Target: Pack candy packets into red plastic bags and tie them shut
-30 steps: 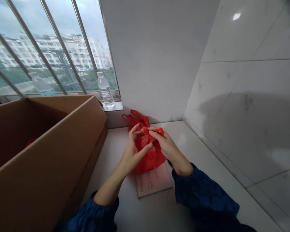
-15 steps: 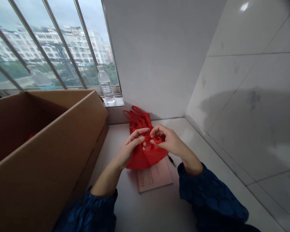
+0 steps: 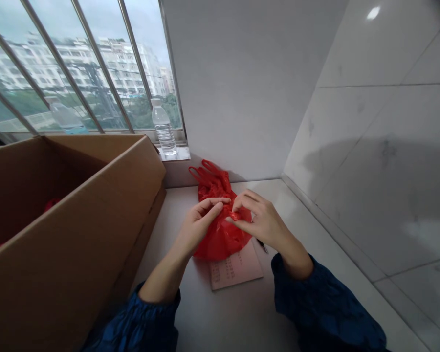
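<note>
Red plastic bag (image 3: 222, 239) held bunched on the table (image 3: 220, 318)

Its twisted top is pinched in the right grip (image 3: 262, 220), the left grip (image 3: 201, 225) is clamped on the gathers, and the bag overlaps a handwritten sheet (image 3: 238, 271).

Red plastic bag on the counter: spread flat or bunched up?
Bunched. The red plastic bag is crumpled, gathered between the left hand and right hand, with its handle loops lying loose behind.
</note>
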{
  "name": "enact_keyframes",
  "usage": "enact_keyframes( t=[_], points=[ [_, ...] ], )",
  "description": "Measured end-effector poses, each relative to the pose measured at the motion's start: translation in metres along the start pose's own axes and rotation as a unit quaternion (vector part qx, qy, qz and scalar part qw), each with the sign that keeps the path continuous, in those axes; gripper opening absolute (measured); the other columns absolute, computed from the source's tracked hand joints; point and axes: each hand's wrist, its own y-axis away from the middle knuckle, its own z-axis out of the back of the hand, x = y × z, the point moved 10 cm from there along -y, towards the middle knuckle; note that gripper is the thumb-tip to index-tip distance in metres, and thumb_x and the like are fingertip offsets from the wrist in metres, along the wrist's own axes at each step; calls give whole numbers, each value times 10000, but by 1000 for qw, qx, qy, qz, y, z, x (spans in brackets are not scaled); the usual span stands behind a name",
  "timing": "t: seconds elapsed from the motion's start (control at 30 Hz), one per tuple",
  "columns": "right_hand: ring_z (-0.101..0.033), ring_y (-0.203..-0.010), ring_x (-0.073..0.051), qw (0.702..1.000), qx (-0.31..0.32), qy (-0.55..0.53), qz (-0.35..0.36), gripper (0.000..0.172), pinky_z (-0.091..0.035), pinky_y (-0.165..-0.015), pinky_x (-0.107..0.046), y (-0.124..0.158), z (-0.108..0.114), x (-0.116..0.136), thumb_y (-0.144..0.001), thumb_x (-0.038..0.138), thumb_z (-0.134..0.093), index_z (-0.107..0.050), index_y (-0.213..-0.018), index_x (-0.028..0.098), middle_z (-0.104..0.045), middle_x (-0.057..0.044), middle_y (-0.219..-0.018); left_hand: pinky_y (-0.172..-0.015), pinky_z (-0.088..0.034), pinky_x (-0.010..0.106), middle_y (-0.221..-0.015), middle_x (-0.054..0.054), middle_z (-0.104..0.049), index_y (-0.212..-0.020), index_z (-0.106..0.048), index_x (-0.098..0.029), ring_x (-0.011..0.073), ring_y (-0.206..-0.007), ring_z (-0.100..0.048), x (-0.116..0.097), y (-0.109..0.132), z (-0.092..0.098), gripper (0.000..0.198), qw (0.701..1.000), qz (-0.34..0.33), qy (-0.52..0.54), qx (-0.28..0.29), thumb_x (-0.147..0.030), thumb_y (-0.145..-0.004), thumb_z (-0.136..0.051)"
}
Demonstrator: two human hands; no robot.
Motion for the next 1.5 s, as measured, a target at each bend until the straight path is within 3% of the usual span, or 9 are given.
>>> enact_keyframes(
  t=[0.33,0.53,0.77,0.93,1.0,1.13,1.23,1.37,1.5],
  points=[
    [-620,-854,-173,995,92,21,-28,113,-485,-773,-318,12,1,7,-866,185,-663,-629,-765,221,-641,-25,-949,-689,-475,210,-833,11,-718,-979,-737,-153,87,-676,-610,20,-7,38,218,936,71,296,-179,-119,-765,-719],
    [-586,-740,-148,977,191,18,-93,157,-435,-680,-290,24,-6,-6,-817,148,-701,-641,-687,210,-641,5,-827,-697,-509,258,-881,84,-697,-1030,-705,-104,129,-715,-627,29,-13,60,274,916,119,331,-193,-175,-890,-481],
    [-586,-710,-134,956,247,-47,-149,163,-410,-634,-270,37,-8,-12,-794,166,-728,-652,-656,211,-655,21,-811,-749,-512,272,-926,82,-665,-1023,-636,-138,135,-778,-642,33,-17,83,236,921,83,307,-225,-211,-869,-473],
    [-629,-810,-164,947,258,-123,-145,93,-483,-737,-301,37,-10,-23,-856,315,-709,-698,-839,225,-679,-2,-885,-811,-489,277,-875,19,-642,-1064,-601,-210,129,-809,-633,18,-22,92,226,950,-2,199,-241,-242,-872,-488],
    [-646,-941,-192,949,233,-141,-161,240,-510,-819,-332,38,-9,-35,-856,381,-714,-680,-1052,246,-690,-27,-1042,-847,-477,292,-835,4,-637,-1122,-597,-212,140,-810,-627,15,-18,92,262,965,-27,124,-231,-277,-875,-543],
    [-598,-1171,-237,967,173,-71,-172,415,-500,-971,-414,51,-16,-59,-905,409,-648,-576,-1283,255,-600,-86,-1318,-927,-444,392,-917,30,-671,-1267,-562,-200,187,-824,-622,34,11,92,480,977,-12,-40,-209,-411,-848,-669],
    [-461,-1358,-256,985,118,-3,-128,481,-389,-1127,-460,62,-31,-60,-952,405,-568,-503,-1393,224,-489,-123,-1465,-1067,-359,472,-1137,85,-656,-1272,-597,-210,260,-1073,-596,53,39,82,515,973,0,-142,-182,-455,-830,-695],
    [-285,-1482,-241,990,103,36,-87,577,-246,-1219,-484,71,-73,-58,-1014,413,-423,-313,-1537,195,-318,-112,-1606,-1180,-262,485,-1482,129,-470,-1410,-491,-221,284,-1388,-404,54,47,37,498,909,-89,-402,-62,-428,-959,-519],
    [-290,-1484,-251,984,103,98,-108,569,-232,-1221,-509,70,-110,-77,-1033,337,-328,-270,-1553,115,-324,-139,-1600,-1193,-270,507,-1546,141,-410,-1493,-385,-206,279,-1448,-350,69,29,19,530,836,-126,-533,-34,-411,-1005,-410]
  ],
)
